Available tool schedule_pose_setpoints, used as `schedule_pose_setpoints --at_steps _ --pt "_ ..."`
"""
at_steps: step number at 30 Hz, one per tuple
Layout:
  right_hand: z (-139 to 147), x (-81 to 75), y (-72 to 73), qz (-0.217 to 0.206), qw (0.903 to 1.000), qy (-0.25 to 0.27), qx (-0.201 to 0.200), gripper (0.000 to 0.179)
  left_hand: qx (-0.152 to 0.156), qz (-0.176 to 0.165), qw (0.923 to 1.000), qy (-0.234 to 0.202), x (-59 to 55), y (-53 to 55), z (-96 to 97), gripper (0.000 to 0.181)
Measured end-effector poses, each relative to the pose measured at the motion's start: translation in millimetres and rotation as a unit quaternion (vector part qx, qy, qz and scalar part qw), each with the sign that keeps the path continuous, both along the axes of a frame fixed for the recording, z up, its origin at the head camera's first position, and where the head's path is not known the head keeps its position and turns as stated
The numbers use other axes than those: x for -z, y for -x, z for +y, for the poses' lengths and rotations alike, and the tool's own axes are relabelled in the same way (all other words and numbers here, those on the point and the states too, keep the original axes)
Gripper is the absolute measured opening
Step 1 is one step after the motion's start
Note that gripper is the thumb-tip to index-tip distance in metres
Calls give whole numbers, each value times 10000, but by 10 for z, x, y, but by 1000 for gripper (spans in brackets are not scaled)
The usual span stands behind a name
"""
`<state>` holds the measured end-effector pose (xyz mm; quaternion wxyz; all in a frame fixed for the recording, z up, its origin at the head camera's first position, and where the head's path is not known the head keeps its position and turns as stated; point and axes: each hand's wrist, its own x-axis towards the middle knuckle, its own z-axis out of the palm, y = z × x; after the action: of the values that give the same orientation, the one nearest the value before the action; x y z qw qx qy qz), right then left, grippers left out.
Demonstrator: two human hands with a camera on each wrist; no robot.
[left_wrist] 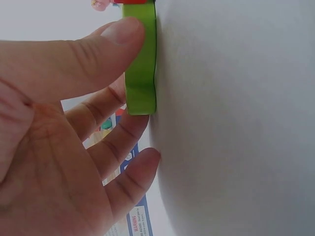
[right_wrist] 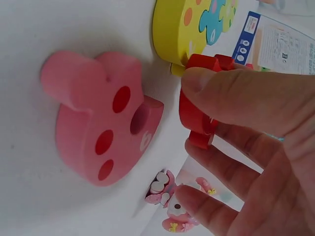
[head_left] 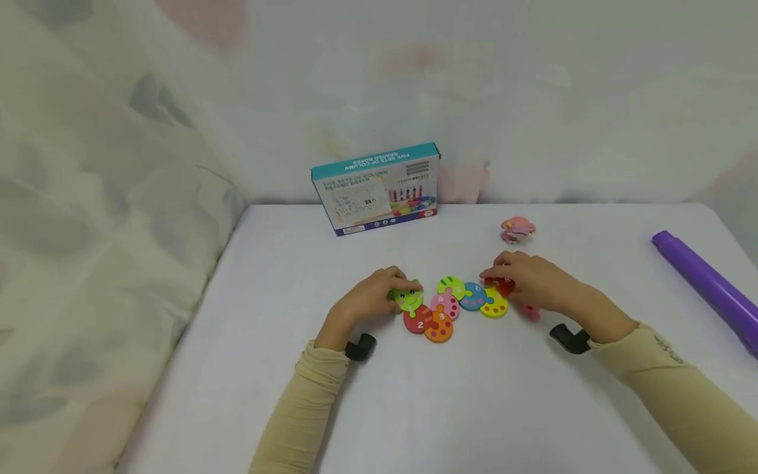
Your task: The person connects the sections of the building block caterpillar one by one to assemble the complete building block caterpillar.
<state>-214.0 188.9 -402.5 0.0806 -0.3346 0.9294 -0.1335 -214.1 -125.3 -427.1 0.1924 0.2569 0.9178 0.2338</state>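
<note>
My left hand (head_left: 370, 296) holds the edge of a green caterpillar-head puzzle piece (head_left: 408, 301) with a smiling face, thumb on one side and fingers on the other. From the head runs a winding chain of joined, numbered pieces: red (head_left: 417, 321), orange (head_left: 439, 329), pink (head_left: 448, 307), light green (head_left: 448, 286), blue (head_left: 474, 297) and yellow (head_left: 494, 305). A red puzzle piece (right_wrist: 189, 110) is pinched between thumb and fingers of my right hand (head_left: 541, 283), right beside the yellow end. Near that hand lies a pink piece (right_wrist: 74, 130) with red dots, partly hidden by it in the head view.
A printed bead-set box (head_left: 379, 191) stands at the back of the white table (head_left: 450, 408). Behind the right hand sits a small pink figurine (head_left: 518, 229). A long purple tube (head_left: 705, 283) lies along the right side. Patterned cloth (head_left: 89, 230) hangs behind and at left.
</note>
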Motion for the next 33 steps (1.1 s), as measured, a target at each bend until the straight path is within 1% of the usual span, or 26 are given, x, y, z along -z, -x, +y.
schedule_pose_setpoints --at_steps 6,11,19,23,29,33 --pt "-15 16 24 -84 9998 -200 -53 45 0 30 10000 42 0 2 9 50" --pt "-44 0 38 -206 9994 -252 -146 45 5 46 10000 12 -5 -3 3 49" --pt "-39 4 22 -85 9989 -372 -261 44 3 45 10000 -18 -9 -15 11 49" --pt "-22 11 7 -61 9993 -283 -226 43 -6 58 10000 16 -9 -21 14 49" --pt "-6 17 -10 -323 9990 -282 -79 44 2 72 10000 3 -5 -21 8 49" --pt "3 23 -16 -399 9989 -248 -20 45 -1 59 10000 -10 -10 -23 12 49"
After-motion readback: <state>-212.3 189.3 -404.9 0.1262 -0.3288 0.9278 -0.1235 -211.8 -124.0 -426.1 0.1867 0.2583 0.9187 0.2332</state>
